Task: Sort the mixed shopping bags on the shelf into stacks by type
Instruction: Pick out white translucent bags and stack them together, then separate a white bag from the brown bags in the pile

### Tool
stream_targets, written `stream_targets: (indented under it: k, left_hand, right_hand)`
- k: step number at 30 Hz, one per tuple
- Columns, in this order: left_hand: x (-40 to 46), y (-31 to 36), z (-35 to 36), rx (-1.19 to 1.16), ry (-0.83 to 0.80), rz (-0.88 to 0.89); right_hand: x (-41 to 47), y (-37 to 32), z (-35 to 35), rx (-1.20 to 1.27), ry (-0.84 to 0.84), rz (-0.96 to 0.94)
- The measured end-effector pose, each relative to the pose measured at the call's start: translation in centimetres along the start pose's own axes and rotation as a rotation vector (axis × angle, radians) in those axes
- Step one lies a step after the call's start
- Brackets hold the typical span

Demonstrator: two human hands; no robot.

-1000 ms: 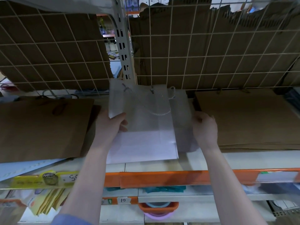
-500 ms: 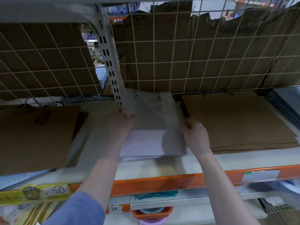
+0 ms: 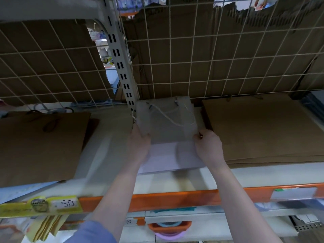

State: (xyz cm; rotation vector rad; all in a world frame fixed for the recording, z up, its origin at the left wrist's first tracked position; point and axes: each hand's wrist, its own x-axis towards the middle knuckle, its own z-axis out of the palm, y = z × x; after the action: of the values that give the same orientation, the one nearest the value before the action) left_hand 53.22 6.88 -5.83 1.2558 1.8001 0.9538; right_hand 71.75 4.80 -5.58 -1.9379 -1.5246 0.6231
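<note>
Head view, near to far: an orange shelf edge (image 3: 175, 199) crosses the lower frame, with bare white shelf board just behind it. At the centre, the stack of white bags (image 3: 168, 137) has been pushed back from that edge over the last second and is now squared up, its far end almost against the wire grid (image 3: 192, 67). The left hand (image 3: 138, 144) is curled round the stack's left edge, and the right hand (image 3: 208, 148) grips its right edge. This pile is judged nearly settled as one sorted type. Room is tight: the right stack of brown bags (image 3: 263, 128) lies just beside it, and a slotted upright post (image 3: 122, 71) stands at its far-left corner. Open board is left between it and the left brown bags (image 3: 40, 144).
</note>
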Motion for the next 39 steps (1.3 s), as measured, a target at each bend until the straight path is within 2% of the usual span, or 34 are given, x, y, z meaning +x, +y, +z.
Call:
stream_targets:
  k: [3,8,12,20,24,30,39]
  left_hand:
    - [0.2,0.0,-0.1,0.029,0.014,0.021]
    - [-1.1,-0.3,-1.3,0.532,0.273,0.296]
    - [-2.2,-0.4,-3.4,0.690,0.318,0.344]
    - [-4.3,-2.5,-11.5,0.769,0.262,0.200]
    - [-5.4,-5.0,-17.7,0.686,0.326,0.140]
    - [-5.4,-10.7,-29.8,0.725,0.328,0.101]
    - [-3.5,-19.5,-45.4,0.694,0.368,0.094]
  right_hand:
    - [0.0,0.1,0.0,-0.014,0.023,-0.032]
    - [-0.9,0.0,0.3,-0.136,0.240,-0.216]
    - [-1.9,-1.0,0.8,-0.250,0.357,-0.300]
    - [-5.6,-7.6,4.4,-0.351,0.066,-0.316]
    - [-8.1,-12.1,8.1,-0.376,-0.038,-0.356]
    - [-13.6,-20.3,16.0,-0.421,-0.015,-0.421]
    - [-19.9,-32.1,26.0,-0.475,-0.064,-0.348]
